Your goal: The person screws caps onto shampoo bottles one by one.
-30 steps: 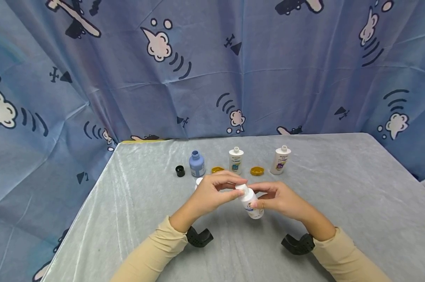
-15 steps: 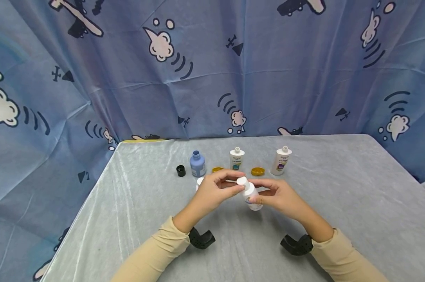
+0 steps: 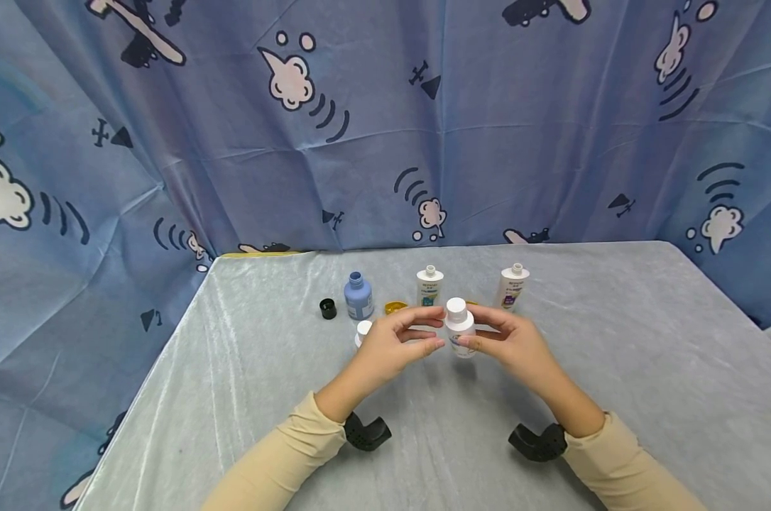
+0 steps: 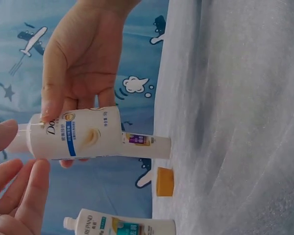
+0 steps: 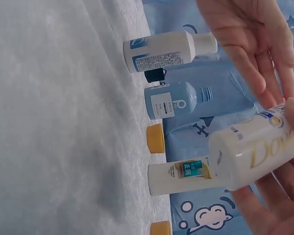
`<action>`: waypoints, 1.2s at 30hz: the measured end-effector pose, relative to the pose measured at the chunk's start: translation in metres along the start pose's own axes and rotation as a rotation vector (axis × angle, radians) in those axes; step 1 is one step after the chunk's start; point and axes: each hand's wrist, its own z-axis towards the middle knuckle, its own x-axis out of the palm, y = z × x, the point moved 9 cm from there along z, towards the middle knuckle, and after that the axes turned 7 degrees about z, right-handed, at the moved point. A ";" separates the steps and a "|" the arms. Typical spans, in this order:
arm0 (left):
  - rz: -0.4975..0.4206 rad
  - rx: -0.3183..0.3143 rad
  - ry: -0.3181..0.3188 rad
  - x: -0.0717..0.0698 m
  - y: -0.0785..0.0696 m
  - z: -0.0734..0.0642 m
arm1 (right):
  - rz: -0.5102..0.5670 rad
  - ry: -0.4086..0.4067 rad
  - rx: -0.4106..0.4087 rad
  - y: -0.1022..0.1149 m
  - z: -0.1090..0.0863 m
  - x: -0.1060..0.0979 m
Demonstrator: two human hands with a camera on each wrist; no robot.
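Note:
My right hand [image 3: 520, 348] grips a white Dove bottle [image 3: 460, 325] round its body and holds it up above the table. Its white cap [image 3: 456, 306] is on the neck, pointing upward. My left hand [image 3: 392, 344] is just left of the bottle, fingers and thumb relaxed and spread beside its neck. In the left wrist view the left thumb [image 4: 2, 133] overlaps the cap. The right wrist view shows the bottle's base and gold lettering [image 5: 269, 147], with the left hand [image 5: 255, 39] holding nothing.
Behind the hands stand a blue uncapped bottle [image 3: 358, 299] and two white uncapped bottles, one in the middle [image 3: 429, 285] and one to the right [image 3: 512, 285]. A black cap [image 3: 328, 309] and yellow caps [image 5: 156, 138] lie nearby. Another white capped bottle [image 5: 161, 51] is partly behind my left hand.
The left fingers have come off the cap. The right hand has raised the Dove bottle and turned it from tilted to nearly upright, farther from me.

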 end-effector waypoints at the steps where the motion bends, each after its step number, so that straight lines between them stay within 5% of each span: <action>1: 0.003 0.005 -0.003 0.000 0.000 0.000 | 0.007 0.009 -0.008 0.001 0.000 0.001; 7: 0.025 0.036 -0.003 0.002 0.001 0.002 | 0.025 0.049 -0.036 0.000 0.001 0.006; 17: 0.081 -0.051 0.064 0.010 0.013 0.001 | 0.011 -0.022 0.048 -0.014 0.003 -0.001; 36: 0.108 -0.014 0.107 0.017 0.021 0.002 | 0.050 -0.021 0.116 -0.027 0.006 -0.003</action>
